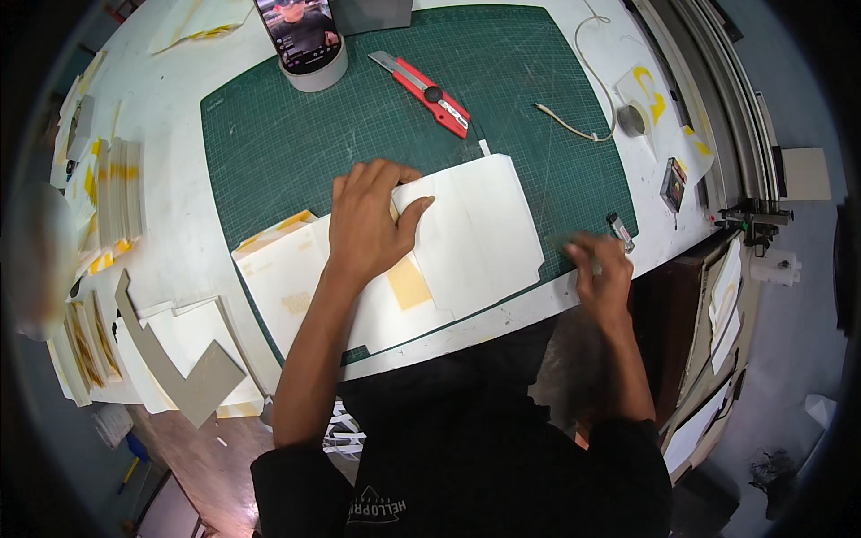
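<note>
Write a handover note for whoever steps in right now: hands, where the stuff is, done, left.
Left hand: flat, palm down, pressing the white folded card on the green cutting mat.
Right hand: at the mat's right edge, blurred; whether it holds anything I cannot tell.
Red utility knife: on the mat above the card, untouched.
More white sheets lie under and left of the card; grey board pieces sit at the table's left.
Done: card already creased, laid on the mat.
Left: cannot tell from this view.

red cutter (430,93) on green mat (269,134) | phone (300,31) propped in tape roll (316,76) | white cord (587,81) at mat's right | grey card offcuts (175,363) lower left | card stacks (117,193) left
</note>
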The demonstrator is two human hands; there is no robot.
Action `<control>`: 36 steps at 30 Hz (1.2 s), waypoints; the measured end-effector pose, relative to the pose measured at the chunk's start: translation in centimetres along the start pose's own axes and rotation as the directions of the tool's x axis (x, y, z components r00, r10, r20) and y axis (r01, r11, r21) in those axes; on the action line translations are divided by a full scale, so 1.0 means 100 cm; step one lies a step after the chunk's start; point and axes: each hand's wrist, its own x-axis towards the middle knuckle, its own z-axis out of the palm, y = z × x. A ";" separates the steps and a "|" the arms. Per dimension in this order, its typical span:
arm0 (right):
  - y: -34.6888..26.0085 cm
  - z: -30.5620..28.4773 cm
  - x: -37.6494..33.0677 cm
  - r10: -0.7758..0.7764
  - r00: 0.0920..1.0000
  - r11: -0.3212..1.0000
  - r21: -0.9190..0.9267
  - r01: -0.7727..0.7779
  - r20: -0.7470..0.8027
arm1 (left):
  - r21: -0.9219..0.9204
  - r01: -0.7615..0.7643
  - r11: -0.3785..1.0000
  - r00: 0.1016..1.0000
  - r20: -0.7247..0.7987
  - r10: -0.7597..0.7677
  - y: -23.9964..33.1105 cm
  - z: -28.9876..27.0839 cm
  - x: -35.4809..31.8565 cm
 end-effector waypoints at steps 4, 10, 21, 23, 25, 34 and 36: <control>-0.052 0.017 0.021 -0.062 0.992 0.996 -0.070 0.054 -0.113 | -0.088 0.071 0.994 0.997 -0.019 -0.073 -0.001 -0.003 -0.003; -0.149 0.054 0.020 -0.143 0.976 0.990 0.006 0.144 0.165 | -0.358 0.059 0.932 0.984 -0.137 -0.115 -0.003 -0.002 0.001; -0.110 0.045 0.018 0.373 0.923 0.901 0.273 -0.337 -0.091 | -0.280 -0.077 0.957 0.970 -0.241 0.007 -0.003 -0.005 -0.008; -0.080 0.046 0.008 0.451 0.889 0.844 0.365 -0.394 -0.083 | -0.194 -0.096 0.976 0.984 -0.164 0.064 0.001 -0.008 -0.009; -0.079 0.044 0.006 0.540 0.841 0.746 0.449 -0.492 0.023 | -0.092 -0.191 0.977 0.979 -0.095 0.183 0.003 -0.005 -0.011; -0.071 0.039 0.010 0.620 0.773 0.601 0.553 -0.578 0.135 | 0.156 -0.328 0.932 0.933 0.205 0.294 0.019 0.004 -0.012; -0.069 0.037 0.010 0.615 0.776 0.593 0.565 -0.573 0.142 | 0.163 -0.341 0.926 0.930 0.203 0.307 0.018 0.007 -0.012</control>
